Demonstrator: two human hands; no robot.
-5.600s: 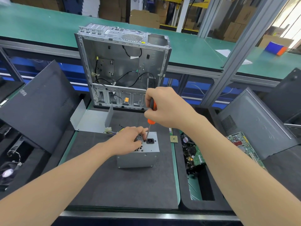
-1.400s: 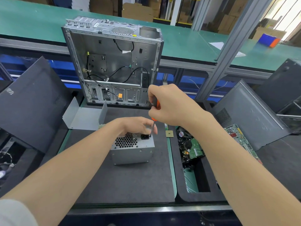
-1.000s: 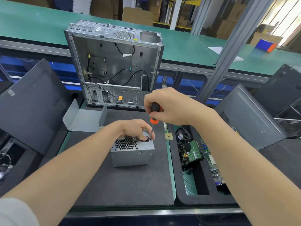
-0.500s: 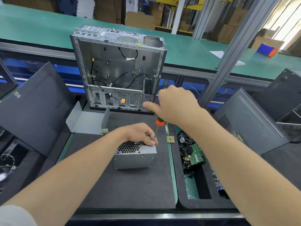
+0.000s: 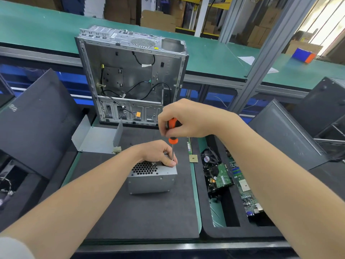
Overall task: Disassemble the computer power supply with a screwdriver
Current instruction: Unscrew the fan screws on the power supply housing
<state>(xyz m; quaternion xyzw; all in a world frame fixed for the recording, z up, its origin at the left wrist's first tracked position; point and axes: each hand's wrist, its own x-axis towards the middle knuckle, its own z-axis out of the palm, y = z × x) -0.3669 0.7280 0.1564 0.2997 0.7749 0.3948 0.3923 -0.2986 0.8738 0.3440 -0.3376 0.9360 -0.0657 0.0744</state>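
Note:
A grey metal power supply [image 5: 152,179] with a honeycomb vent on top stands on the dark mat [image 5: 141,212]. My left hand [image 5: 157,152] grips its top far edge, fingers curled down at the right corner. My right hand [image 5: 188,118] grips the orange-and-black handle of a screwdriver [image 5: 173,141]. The shaft stands upright, with its tip at the top right corner of the power supply beside my left fingertips. The screw itself is hidden.
An empty computer case [image 5: 130,77] stands open behind the mat. A bent metal bracket [image 5: 97,139] lies at the back left. A small CPU chip [image 5: 193,158] sits right of the power supply. A bin [image 5: 207,228] on the right holds circuit boards [image 5: 246,189]. Dark side panels [image 5: 35,118] lean on both sides.
My right hand came back from the tilted reach toward the case and set the screwdriver upright on the power supply's corner. My left hand stayed on the top edge.

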